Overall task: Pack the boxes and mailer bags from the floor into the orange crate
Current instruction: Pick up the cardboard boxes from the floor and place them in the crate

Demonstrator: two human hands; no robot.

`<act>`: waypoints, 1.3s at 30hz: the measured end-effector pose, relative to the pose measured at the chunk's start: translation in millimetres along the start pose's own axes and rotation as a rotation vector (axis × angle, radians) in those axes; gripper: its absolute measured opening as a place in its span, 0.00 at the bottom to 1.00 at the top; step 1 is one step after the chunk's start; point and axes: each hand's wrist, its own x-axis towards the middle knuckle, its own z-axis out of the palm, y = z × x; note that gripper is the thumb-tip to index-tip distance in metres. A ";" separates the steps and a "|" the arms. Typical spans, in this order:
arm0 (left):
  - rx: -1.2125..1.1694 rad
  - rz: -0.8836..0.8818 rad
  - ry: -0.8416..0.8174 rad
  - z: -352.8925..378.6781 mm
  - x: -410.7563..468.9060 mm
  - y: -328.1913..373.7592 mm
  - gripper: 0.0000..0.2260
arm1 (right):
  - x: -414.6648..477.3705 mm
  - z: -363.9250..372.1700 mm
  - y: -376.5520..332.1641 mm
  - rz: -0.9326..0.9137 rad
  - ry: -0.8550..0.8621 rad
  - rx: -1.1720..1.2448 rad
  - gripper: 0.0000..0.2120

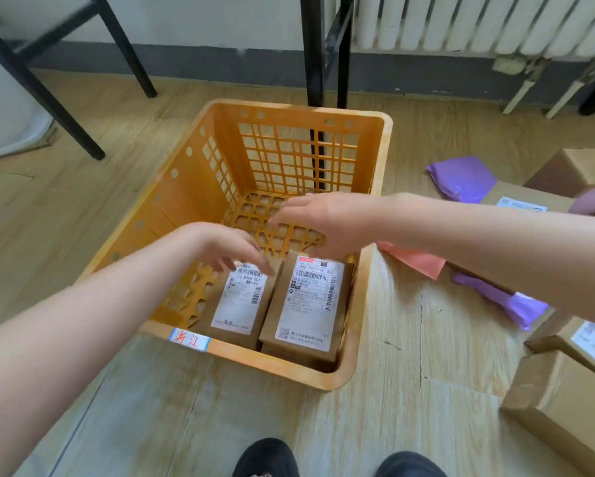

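crate: orange plastic, smooth | boxes: matt brown cardboard, paper labels | floor: pale wood-grain

Bright, even daylight; blurred, warped edges.

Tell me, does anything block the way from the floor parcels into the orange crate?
Nothing visible does. The crate is open-topped; two boxes lie at its near end, the far part bare.

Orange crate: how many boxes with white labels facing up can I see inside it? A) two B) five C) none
A: the left box and the right box lie side by side at the near end of the orange crate, each with a white label facing up.
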 end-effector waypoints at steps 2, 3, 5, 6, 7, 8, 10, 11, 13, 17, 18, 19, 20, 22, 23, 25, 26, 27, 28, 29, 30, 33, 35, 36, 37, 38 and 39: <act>-0.180 0.214 0.360 -16.7 -10.3 28.3 0.23 | -14.1 -9.4 24.3 0.148 0.165 0.063 0.30; -0.259 0.315 0.524 -19.0 -13.2 45.6 0.19 | -22.9 -11.7 36.6 0.233 0.213 0.109 0.29; -0.320 0.446 0.781 -14.9 -10.9 83.1 0.13 | -42.0 -11.7 60.4 0.384 0.315 0.199 0.27; -0.338 0.492 0.862 -11.4 -6.6 101.9 0.10 | -51.9 -9.5 70.9 0.447 0.371 0.233 0.25; -0.361 0.540 0.919 -6.7 -3.0 120.3 0.09 | -61.9 -5.2 81.3 0.509 0.420 0.258 0.23; -0.376 0.598 0.969 -1.5 1.0 138.6 0.07 | -72.1 0.5 91.6 0.571 0.457 0.277 0.21; -0.349 0.726 1.066 13.2 6.5 173.8 0.04 | -94.9 13.2 112.7 0.695 0.510 0.317 0.21; -0.326 0.792 1.106 22.4 8.8 189.1 0.03 | -107.6 18.4 124.2 0.763 0.524 0.336 0.21; -0.273 0.871 1.129 41.3 16.4 214.2 0.04 | -135.2 25.3 148.3 0.919 0.524 0.372 0.21; -0.130 0.873 1.025 71.2 42.7 242.3 0.07 | -192.0 40.3 196.9 1.294 0.474 0.484 0.27; -0.106 0.862 0.986 75.7 49.4 247.4 0.07 | -202.5 47.3 205.5 1.389 0.445 0.528 0.30; -0.095 0.850 0.944 79.5 55.6 252.4 0.07 | -210.9 55.0 212.7 1.476 0.417 0.587 0.34; -0.093 0.837 0.902 82.7 61.4 258.0 0.07 | -216.8 62.5 216.8 1.560 0.392 0.647 0.38; -0.122 0.823 0.815 87.8 71.2 270.6 0.09 | -224.3 79.4 223.1 1.704 0.387 0.734 0.44; -0.145 0.821 0.766 90.2 75.3 277.5 0.09 | -226.9 85.8 225.4 1.751 0.410 0.777 0.45; -0.172 0.802 0.636 97.0 87.1 293.2 0.11 | -229.7 96.8 230.9 1.786 0.488 0.923 0.44; -0.195 0.776 0.559 101.9 95.5 301.3 0.12 | -230.7 101.7 232.5 1.778 0.509 1.015 0.42; -0.227 0.740 0.477 107.4 103.2 309.1 0.12 | -231.8 107.4 233.7 1.770 0.528 1.103 0.41; -0.246 0.697 0.396 112.9 110.6 316.5 0.13 | -233.9 114.4 235.3 1.769 0.541 1.185 0.41; -0.230 0.651 0.322 117.8 117.5 323.0 0.12 | -236.4 121.1 235.7 1.768 0.551 1.258 0.40; -0.161 0.608 0.270 121.2 123.2 327.5 0.11 | -238.5 127.3 235.4 1.762 0.572 1.341 0.40; 0.093 0.502 0.242 125.4 135.9 331.6 0.16 | -244.3 145.7 231.1 1.705 0.628 1.564 0.26; 0.120 0.482 0.249 126.3 144.9 331.1 0.18 | -243.7 157.7 226.6 1.676 0.651 1.647 0.20; 0.116 0.481 0.244 127.2 148.7 331.8 0.17 | -242.6 164.4 226.6 1.663 0.648 1.682 0.21; 0.108 0.477 0.233 128.3 151.8 332.8 0.17 | -241.0 169.0 225.5 1.648 0.661 1.720 0.24; 0.098 0.468 0.218 129.6 154.5 334.4 0.18 | -240.3 174.1 225.1 1.638 0.679 1.740 0.27; 0.080 0.458 0.206 130.5 156.8 336.1 0.19 | -240.1 176.3 224.0 1.625 0.702 1.758 0.29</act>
